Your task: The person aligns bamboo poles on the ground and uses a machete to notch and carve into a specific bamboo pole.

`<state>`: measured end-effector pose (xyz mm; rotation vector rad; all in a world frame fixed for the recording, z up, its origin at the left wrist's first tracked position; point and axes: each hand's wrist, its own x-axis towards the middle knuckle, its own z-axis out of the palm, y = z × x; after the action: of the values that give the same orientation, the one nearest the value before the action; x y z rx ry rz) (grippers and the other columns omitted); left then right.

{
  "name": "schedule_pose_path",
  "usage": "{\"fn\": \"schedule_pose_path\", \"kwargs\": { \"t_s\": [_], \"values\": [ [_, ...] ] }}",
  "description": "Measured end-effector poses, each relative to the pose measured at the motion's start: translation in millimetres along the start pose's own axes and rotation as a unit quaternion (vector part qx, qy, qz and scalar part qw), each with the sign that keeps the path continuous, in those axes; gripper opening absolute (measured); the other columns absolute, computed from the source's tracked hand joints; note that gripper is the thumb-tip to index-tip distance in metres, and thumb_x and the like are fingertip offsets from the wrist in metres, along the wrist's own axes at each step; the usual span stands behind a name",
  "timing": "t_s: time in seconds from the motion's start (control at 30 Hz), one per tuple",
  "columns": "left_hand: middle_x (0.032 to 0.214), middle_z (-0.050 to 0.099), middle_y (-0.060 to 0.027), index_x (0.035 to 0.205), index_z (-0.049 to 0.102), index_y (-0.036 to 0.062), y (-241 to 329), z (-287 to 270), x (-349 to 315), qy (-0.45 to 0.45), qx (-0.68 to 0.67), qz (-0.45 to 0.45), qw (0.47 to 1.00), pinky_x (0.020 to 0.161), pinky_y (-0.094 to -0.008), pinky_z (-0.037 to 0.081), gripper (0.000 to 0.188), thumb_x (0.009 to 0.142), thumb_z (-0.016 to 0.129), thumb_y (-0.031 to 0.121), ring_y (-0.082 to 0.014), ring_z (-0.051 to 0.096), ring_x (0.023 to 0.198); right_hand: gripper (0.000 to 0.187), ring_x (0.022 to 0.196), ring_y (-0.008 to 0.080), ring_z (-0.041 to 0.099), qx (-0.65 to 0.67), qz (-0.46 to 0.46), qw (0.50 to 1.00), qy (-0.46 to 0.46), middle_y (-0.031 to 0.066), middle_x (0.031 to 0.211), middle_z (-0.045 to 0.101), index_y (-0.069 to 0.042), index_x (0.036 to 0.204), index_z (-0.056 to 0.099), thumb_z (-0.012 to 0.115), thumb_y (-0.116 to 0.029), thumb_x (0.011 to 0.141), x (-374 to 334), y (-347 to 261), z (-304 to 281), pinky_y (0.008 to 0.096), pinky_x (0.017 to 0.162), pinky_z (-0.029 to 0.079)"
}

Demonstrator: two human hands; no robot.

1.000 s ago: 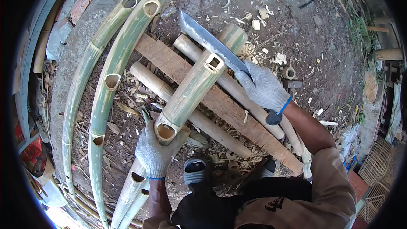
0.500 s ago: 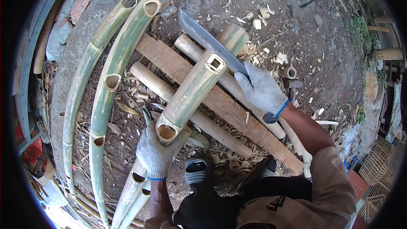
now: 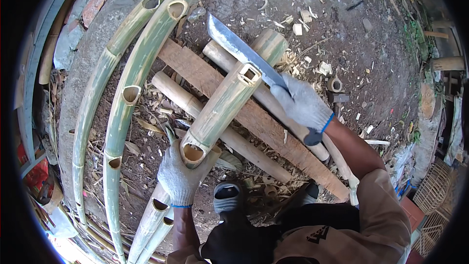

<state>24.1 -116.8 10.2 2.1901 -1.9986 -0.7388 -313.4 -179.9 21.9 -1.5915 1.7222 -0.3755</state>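
Observation:
A thick green bamboo pole (image 3: pixel 220 101) slants through the middle, with a squarish hole near its far part and a larger rounded hole nearer me. My left hand (image 3: pixel 177 177), in a grey knit glove, is closed round the pole just beside the nearer hole. In my right hand (image 3: pixel 302 101), gloved the same way, is a machete (image 3: pixel 235 45). Its long blade points to the far left and lies across the pole just beyond the squarish hole; whether it touches is hard to tell. The dark butt of its handle shows below my wrist.
Under the pole run a flat wooden board (image 3: pixel 288 139) and round bamboo lengths (image 3: pixel 254 154). Two long notched bamboo poles (image 3: pixel 119 132) curve along the left. Wood chips, a cut bamboo ring (image 3: pixel 334 84) and a hammer-like head (image 3: pixel 340 98) lie on the soil. Woven baskets (image 3: pixel 435 183) stand at right.
The machete has rolled slightly in my right hand, and its blade face now looks brighter. My left hand and the bamboo pole have barely shifted.

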Motion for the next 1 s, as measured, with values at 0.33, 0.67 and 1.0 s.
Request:
{"fn": "schedule_pose_path", "kwargs": {
  "t_s": [0.33,0.67,1.0],
  "values": [
    [0.114,0.075,-0.0207,0.136,0.065,0.0031,-4,6,1,-0.004,-0.007,-0.009,1.000,0.090,-0.0484,0.059,0.085,0.070,0.095,0.047,-0.0411,0.075,0.105,0.028,0.060,0.0268,0.061,-0.010,0.025,0.999,0.033,0.0148,0.070,0.057,-0.004,0.108,0.059,0.056,-0.032,0.112,-6,-2,-23,0.0437,0.060,0.050],
    [0.114,0.075,-0.0218,0.134,0.066,0.0020,-7,6,3,-0.012,-0.015,-0.002,1.000,0.090,-0.0481,0.059,0.085,0.070,0.096,0.048,-0.0408,0.075,0.105,0.035,0.074,0.0316,0.070,-0.084,0.014,0.996,0.014,0.0201,0.079,0.060,0.000,0.116,0.057,0.056,-0.034,0.113,-7,17,10,0.0427,0.069,0.054],
    [0.102,0.074,-0.0182,0.124,0.069,0.0044,-13,14,-4,0.071,0.023,0.046,0.996,0.080,-0.0495,0.057,0.082,0.068,0.093,0.059,-0.0389,0.074,0.091,0.035,0.085,0.0447,0.071,-0.205,0.020,0.977,-0.052,0.0231,0.091,0.069,0.000,0.129,0.059,0.062,-0.028,0.107,-34,-13,-1,0.0538,0.080,0.056]
  ]
}}
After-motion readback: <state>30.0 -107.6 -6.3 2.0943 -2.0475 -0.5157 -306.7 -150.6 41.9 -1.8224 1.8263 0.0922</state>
